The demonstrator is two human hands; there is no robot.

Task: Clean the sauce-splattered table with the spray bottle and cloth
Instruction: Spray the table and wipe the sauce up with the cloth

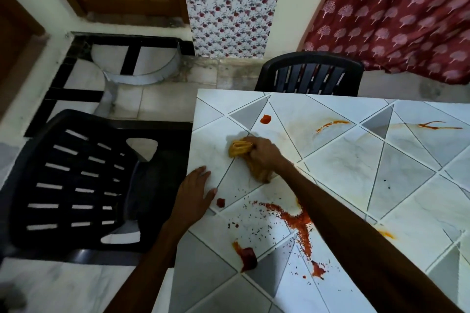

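Nearest you, thick red sauce [248,258] and gritty smears still mark the glossy tiled table [396,185]. Your left hand [197,194] lies flat, fingers spread, at the table's edge — likely bracing you. Beyond it, your right hand [264,151] is clenched around the bunched yellow cloth [237,148], pressing it down. No spray bottle shows — farther streaks [330,124] await.

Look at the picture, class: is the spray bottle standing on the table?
No: the tiled table shows only sauce splatters, the left hand pressed flat, and the right hand clutching a yellow cloth.
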